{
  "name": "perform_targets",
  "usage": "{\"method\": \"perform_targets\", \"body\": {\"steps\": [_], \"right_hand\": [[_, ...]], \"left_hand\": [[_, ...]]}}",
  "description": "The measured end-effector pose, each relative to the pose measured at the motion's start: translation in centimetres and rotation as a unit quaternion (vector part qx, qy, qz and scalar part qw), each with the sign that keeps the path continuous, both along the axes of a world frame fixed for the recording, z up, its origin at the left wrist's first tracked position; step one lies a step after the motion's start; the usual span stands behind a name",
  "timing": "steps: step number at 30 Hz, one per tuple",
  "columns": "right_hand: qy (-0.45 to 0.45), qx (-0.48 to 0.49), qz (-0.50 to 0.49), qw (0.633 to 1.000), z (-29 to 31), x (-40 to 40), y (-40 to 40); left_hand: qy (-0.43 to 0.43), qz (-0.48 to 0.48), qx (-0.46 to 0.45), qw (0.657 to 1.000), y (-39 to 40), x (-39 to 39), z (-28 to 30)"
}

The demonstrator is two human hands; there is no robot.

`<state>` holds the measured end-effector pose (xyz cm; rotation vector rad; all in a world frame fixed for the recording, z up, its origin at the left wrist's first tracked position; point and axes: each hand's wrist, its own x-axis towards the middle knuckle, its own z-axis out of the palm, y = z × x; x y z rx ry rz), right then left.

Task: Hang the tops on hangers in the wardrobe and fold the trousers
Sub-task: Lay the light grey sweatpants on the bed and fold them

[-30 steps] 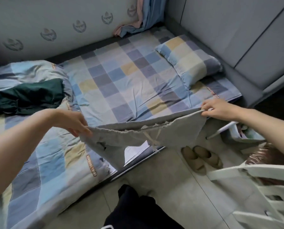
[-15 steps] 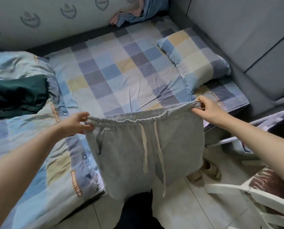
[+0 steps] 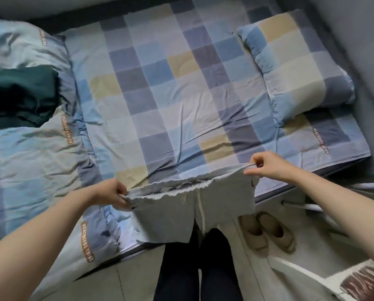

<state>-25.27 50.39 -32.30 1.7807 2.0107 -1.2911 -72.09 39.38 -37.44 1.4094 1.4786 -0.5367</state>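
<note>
My left hand (image 3: 110, 195) and my right hand (image 3: 268, 165) each pinch one end of the waistband of the shorts (image 3: 192, 205), which hang between them over the near edge of the bed (image 3: 160, 94). Beyond my right hand a pillow (image 3: 297, 68) lies on the bed. Beyond and to the left of my left hand a duvet (image 3: 29, 148) is bunched on the bed, with a folded garment (image 3: 18, 98) resting on it. Below my right hand a pair of slippers (image 3: 266, 231) sits on the floor (image 3: 116, 285), just beside the bed's edge. My legs (image 3: 194, 268) stand under the shorts.
</note>
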Motion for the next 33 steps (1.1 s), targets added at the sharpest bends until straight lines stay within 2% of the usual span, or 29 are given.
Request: {"method": "perform_targets", "body": {"steps": [2,5,8,11,14,16,18,20,23,26,29,33], "right_hand": [[0.043,-0.114,0.014,0.992,0.6,0.7,1.1],[0.085,-0.289,0.026,0.953,1.7,1.4,3.6],[0.097,-0.345,0.049,0.932,3.0,0.9,7.1],[0.14,-0.282,0.022,0.949,2.9,-1.3,11.9],[0.19,-0.117,-0.064,0.973,0.2,-5.0,16.7],[0.179,0.021,-0.129,0.975,-4.2,-7.8,20.7],[0.097,0.151,-0.176,0.968,-8.9,-9.8,23.6],[0.028,0.193,-0.194,0.962,-13.1,-11.1,24.3],[-0.015,0.088,-0.186,0.978,-20.3,-11.7,21.6],[-0.065,0.002,-0.13,0.989,-25.6,-9.8,17.0],[-0.101,-0.042,-0.102,0.989,-29.0,-6.7,14.5],[-0.137,-0.077,-0.134,0.978,-31.3,-3.4,13.2]], "left_hand": [[-0.043,0.064,-0.11,0.991,-0.4,0.4,1.1],[-0.091,0.134,-0.272,0.949,-0.9,0.8,3.1],[-0.109,0.201,-0.327,0.917,0.3,0.1,5.2],[-0.127,0.324,-0.226,0.91,4.0,-2.3,5.4],[-0.116,0.428,-0.046,0.895,8.8,-4.5,3.6],[-0.057,0.484,0.114,0.866,12.6,-5.6,-0.3],[0.037,0.496,0.24,0.833,15.8,-5.8,-5.0],[0.094,0.457,0.248,0.849,17.2,-4.0,-9.4],[0.087,0.355,0.172,0.915,15.4,1.2,-17.0],[0.06,0.208,0.065,0.974,11.1,7.4,-23.1],[0.06,0.109,-0.033,0.992,7.2,11.5,-26.9],[0.091,0.023,-0.085,0.992,4.7,14.4,-28.6]]}}
